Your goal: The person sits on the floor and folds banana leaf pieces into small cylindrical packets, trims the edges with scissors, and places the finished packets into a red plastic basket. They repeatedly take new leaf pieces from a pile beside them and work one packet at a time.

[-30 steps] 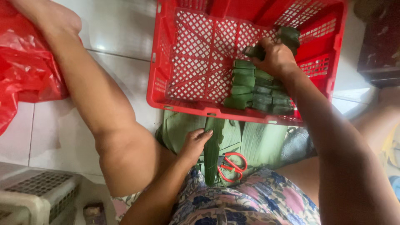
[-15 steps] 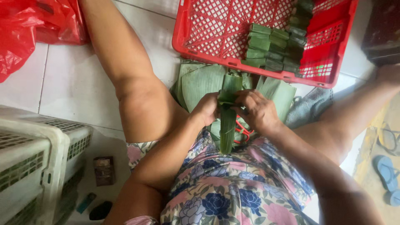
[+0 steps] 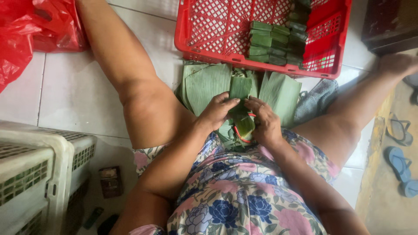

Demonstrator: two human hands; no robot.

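- Left hand point(image 3: 216, 114) and right hand point(image 3: 264, 121), fingers curled, both pinch a narrow folded green banana-leaf strip point(image 3: 240, 89) over the lap.
- Red plastic lattice crate point(image 3: 217, 26) of wrapped green leaf parcels point(image 3: 272, 41) sits at 12 o'clock.

Both hands, left hand point(image 3: 216, 112) and right hand point(image 3: 263, 119), grip a banana leaf strip point(image 3: 240, 89) below the red crate point(image 3: 244, 58).

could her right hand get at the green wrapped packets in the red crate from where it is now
Probably yes: the right hand is on a leaf strip just short of the red crate, whose top is open, with nothing covering the green packets.
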